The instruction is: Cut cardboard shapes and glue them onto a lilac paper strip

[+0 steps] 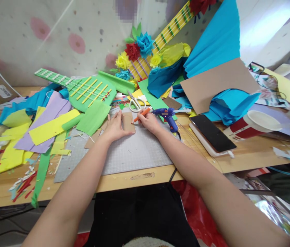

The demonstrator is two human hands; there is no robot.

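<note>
Now your left hand (116,126) spread flat, thumb along near edge of small brown cardboard piece (129,124), which lies on grey gridded cutting mat (140,151). Your right hand (148,122) pinching slim orange pen-shaped tool (142,115), tip at cardboard's right side. Cardboard between your hands, toward mat's far side. White-handled scissors (134,101) just beyond tool; blue hot glue gun (170,119) just right of your right hand. Green craft guitar (83,97) farther left; smartphone (213,132) off to right.

Two hands (116,127) (148,121), one orange tool (142,115), one glue gun (168,117), one phone (212,132), two instruments (91,93) (171,30) (one green).
</note>
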